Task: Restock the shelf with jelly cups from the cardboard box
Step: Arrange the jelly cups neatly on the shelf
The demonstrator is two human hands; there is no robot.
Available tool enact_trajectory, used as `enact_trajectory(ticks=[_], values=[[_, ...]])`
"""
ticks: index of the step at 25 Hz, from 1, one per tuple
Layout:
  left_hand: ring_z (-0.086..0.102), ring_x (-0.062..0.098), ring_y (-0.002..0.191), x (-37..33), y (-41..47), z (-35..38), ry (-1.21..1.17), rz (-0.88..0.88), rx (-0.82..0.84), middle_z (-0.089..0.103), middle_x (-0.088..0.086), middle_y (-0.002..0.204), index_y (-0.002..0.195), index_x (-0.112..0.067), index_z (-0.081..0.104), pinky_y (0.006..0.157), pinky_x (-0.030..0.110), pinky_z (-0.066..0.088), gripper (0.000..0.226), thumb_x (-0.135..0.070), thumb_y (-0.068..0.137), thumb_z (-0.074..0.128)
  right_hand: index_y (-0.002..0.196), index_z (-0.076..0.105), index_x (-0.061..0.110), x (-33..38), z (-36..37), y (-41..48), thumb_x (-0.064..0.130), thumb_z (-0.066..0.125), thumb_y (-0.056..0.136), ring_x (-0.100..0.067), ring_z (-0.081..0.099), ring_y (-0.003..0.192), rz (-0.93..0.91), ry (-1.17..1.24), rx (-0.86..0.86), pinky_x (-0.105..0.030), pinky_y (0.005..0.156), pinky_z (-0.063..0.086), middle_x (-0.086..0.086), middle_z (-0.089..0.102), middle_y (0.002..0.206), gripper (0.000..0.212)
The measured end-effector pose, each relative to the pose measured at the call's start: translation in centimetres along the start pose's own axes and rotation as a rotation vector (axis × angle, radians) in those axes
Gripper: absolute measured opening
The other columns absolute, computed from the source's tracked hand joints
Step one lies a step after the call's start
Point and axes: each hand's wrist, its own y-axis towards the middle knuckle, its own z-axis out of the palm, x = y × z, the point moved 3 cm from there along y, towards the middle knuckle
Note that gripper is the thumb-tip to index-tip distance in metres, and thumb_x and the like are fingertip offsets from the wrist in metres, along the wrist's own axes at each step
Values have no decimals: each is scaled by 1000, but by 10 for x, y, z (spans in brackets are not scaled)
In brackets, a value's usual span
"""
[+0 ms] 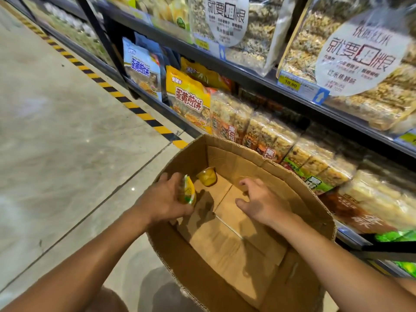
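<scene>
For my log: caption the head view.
Left hand grips a jelly cup at the cardboard box; right hand open inside it.

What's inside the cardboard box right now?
One yellow jelly cup lies near the far left corner of the cardboard box; the left hand grips a second jelly cup above the floor. The right hand reaches in, holding nothing. Floor beneath hands and forearms is hidden.
</scene>
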Motion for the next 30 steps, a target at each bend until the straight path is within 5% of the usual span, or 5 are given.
enact_trajectory(ticks=[5, 14, 18, 24, 30], values=[[56, 15, 116, 28, -58, -35, -320, -113, -169, 50, -4, 139, 150, -32, 36, 90, 29, 50, 91, -43, 73, 83, 148, 37, 32, -4, 30, 32, 46, 65, 90, -27, 52, 126, -5, -84, 143, -39, 99, 48, -2, 44, 142, 66], [55, 8, 92, 62, -83, -41, -203, -206, -237, 52, -16, 112, 134, -40, 44, 68, 21, 41, 77, -60, 67, 76, 158, 21, 26, 41, 96, 160, 31, 76, 83, -37, 44, 138, -87, -225, 142, -45, 112, 42, -7, 17, 165, 93], [57, 4, 92, 62, -104, -44, -247, -215, -237, 51, -18, 115, 136, -47, 39, 70, 18, 42, 83, -65, 62, 74, 157, 27, 22, 39, 121, 192, 26, 74, 86, -34, 39, 143, -53, -197, 110, -44, 116, 38, -6, 18, 166, 85], [60, 5, 96, 61, -116, -48, -209, -191, -225, 51, -19, 121, 136, -51, 34, 80, 26, 54, 91, -73, 55, 67, 138, 45, 22, 25, 138, 184, 30, 76, 88, -39, 58, 115, -50, -167, -24, -48, 97, 51, -8, 40, 137, 60], [57, 12, 104, 53, -126, -66, -192, -195, -142, 49, -14, 122, 138, -45, 34, 85, 31, 53, 84, -66, 68, 74, 134, 47, 31, 11, 124, 105, 34, 73, 89, -28, 58, 111, -40, -160, 94, -40, 94, 50, 0, 42, 136, 53]])
